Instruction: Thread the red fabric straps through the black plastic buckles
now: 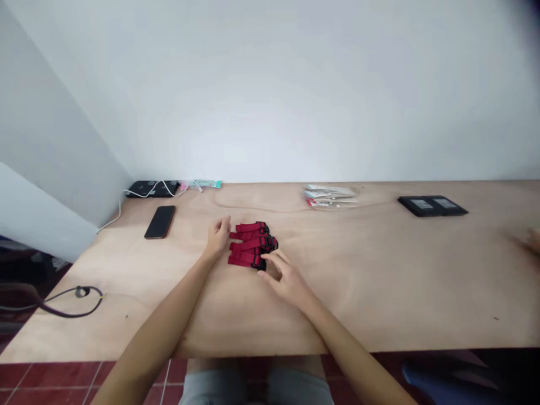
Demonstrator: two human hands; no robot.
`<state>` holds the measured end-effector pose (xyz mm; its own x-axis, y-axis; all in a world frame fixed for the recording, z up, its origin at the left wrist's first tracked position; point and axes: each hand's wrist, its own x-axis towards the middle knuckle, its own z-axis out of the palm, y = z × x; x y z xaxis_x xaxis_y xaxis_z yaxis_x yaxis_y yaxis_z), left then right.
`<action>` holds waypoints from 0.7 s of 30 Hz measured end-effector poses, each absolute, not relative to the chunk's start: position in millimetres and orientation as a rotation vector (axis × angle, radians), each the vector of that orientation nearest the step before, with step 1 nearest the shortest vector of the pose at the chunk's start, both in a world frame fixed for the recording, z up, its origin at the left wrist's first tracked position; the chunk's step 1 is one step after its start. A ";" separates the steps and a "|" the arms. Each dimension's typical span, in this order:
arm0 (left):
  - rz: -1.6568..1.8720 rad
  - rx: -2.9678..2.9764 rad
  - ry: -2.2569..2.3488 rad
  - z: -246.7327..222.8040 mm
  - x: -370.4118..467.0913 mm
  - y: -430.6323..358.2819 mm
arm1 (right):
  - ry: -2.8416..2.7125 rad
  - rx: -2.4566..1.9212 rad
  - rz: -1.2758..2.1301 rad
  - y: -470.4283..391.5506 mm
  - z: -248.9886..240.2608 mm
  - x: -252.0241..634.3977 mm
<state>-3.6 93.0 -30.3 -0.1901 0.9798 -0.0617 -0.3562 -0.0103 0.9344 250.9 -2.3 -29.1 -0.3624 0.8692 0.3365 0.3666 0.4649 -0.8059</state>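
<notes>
Several red straps with black plastic buckles (252, 245) lie bunched side by side on the wooden table, buckles toward the right. My left hand (217, 235) rests just left of the strap ends, fingers loosely bent, with nothing visible in it. At the buckle end is my right hand (287, 280), thumb and fingers apart around the nearest buckles. Its fingertips are at or touching the buckles; whether they press on them I cannot tell.
A phone (160, 222) lies at left, near black boxes (152, 189) with a white cable. Plastic packets (329, 196) and two joined black items (432, 206) lie toward the wall. A black cable (71, 312) loops at front left. Another person's blurred hand (534, 241) shows at the right edge.
</notes>
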 end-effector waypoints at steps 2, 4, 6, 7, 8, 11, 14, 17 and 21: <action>1.513 0.927 1.151 -26.3 -0.6 89.3 | -1.948 -1.061 0.755 -7.3 -31.7 244.8; 1.515 0.996 1.172 -22.1 3.8 85.6 | -1.918 -1.095 0.718 -5.7 -33.6 237.3; 1.488 1.006 1.146 -17.8 8.1 82.2 | -1.901 -1.099 0.709 -1.4 -33.7 230.9; 1.488 1.014 1.136 -15.6 9.9 80.6 | -1.899 -1.090 0.703 0.3 -32.9 229.0; 1.498 1.024 1.133 -13.0 11.3 78.6 | -1.899 -1.072 0.699 1.1 -31.5 228.1; 1.586 1.037 1.149 -3.2 13.2 65.2 | -1.882 -0.997 0.692 -4.7 -25.1 231.4; 1.594 1.030 1.115 7.9 15.4 32.3 | -1.840 -0.949 0.719 -23.0 -20.4 239.1; 1.508 1.033 1.066 15.4 20.9 -13.7 | -1.763 -0.944 0.793 -45.7 -20.7 244.2; 1.296 1.127 1.139 13.8 30.8 -55.7 | -1.674 -0.931 0.898 -64.0 -23.6 245.1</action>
<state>30.8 -55.7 13.8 -0.0305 0.9994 0.0185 -0.1103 -0.0217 0.9937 245.1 -64.0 -23.6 -0.2242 0.8916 0.3935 0.1656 0.4328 -0.8862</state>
